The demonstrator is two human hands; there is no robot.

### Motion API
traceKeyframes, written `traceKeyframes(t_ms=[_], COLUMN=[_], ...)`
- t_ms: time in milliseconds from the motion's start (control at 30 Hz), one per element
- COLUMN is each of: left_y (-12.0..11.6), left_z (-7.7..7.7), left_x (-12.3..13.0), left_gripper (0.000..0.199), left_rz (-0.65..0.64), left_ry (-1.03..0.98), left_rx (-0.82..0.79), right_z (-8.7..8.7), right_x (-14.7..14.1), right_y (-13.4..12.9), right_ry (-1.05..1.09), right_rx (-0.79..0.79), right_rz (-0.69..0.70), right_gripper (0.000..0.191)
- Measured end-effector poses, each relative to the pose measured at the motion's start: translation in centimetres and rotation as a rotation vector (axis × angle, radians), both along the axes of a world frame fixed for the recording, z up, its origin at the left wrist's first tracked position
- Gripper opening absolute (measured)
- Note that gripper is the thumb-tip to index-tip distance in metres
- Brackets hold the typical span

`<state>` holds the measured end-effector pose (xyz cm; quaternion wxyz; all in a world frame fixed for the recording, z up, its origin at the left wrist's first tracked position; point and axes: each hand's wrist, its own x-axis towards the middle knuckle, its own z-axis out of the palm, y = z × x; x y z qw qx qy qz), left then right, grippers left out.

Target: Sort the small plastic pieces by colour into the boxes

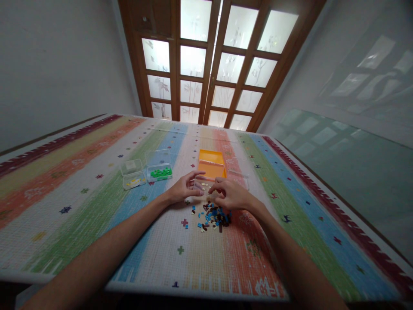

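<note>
Shows one clear container (198,182) just beyond the brick pile (215,216), with several cream pieces (203,185) inside. Records blue, dark brown and cream parts mixed in that pile, with strays along its left side. Finds the left hand (182,188) beyond and left of the pile, thumb and fingers spread apart about the container's left end; cannot confirm contact with the wall. Finds the right hand (229,194) at the pile's far right edge, fingers bent and tips drawn close over the container; cannot tell whether any piece is pinched there. Notes an open orange box (211,156) farther beyond the pile. Lists, beyond and well left of the pile, an open clear box (159,178) of green pieces (161,172) and, beside it, a smaller box (131,166) with yellow and white pieces. Places everything on a striped cloth (97,224), with wooden doors (176,64) far beyond the pile.
</note>
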<state>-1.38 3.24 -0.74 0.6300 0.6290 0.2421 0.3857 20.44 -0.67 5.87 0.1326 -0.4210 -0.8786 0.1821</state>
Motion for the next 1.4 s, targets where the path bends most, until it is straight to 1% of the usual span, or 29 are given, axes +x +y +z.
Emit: traceKeyframes(t_ms=[200, 367, 433, 633, 767, 933, 1000, 1267, 1400], left_y=[0.0, 0.1, 0.1, 0.0, -0.1, 0.0, 0.1, 0.0, 0.1], left_z=[-0.1, 0.0, 0.0, 0.1, 0.1, 0.1, 0.1, 0.1, 0.0], left_x=[0.0, 0.0, 0.0, 0.0, 0.0, 0.0, 0.0, -0.1, -0.1], left_gripper=[0.072, 0.071, 0.071, 0.071, 0.07, 0.072, 0.073, 0.07, 0.072], left_rz=[-0.001, -0.009, -0.009, -0.021, -0.012, -0.02, -0.019, -0.014, -0.01], left_ry=[-0.002, -0.013, -0.017, -0.025, -0.027, -0.016, -0.013, -0.009, -0.01], left_rx=[-0.001, -0.008, -0.011, -0.039, -0.03, -0.023, -0.023, 0.005, -0.004], right_z=[0.1, 0.1, 0.0, -0.5, -0.7, -0.6, -0.6, -0.9, -0.9], right_x=[-0.1, 0.0, 0.0, -0.1, 0.0, 0.2, 0.2, 0.1, 0.1], right_y=[-0.1, 0.1, 0.1, 0.3, 0.5, 0.5, 0.4, 0.4, 0.1], right_ry=[-0.001, 0.007, 0.011, 0.011, 0.021, 0.026, 0.025, -0.023, -0.034], right_rx=[-0.005, -0.008, 0.001, 0.029, 0.071, 0.062, 0.065, 0.136, 0.147], right_rz=[0.018, 0.031, 0.04, 0.038, 0.025, 0.062, 0.067, 0.038, 0.017], right_gripper=[0.03, 0.018, 0.016, 0.024, 0.027, 0.021, 0.021, 0.027, 0.021])
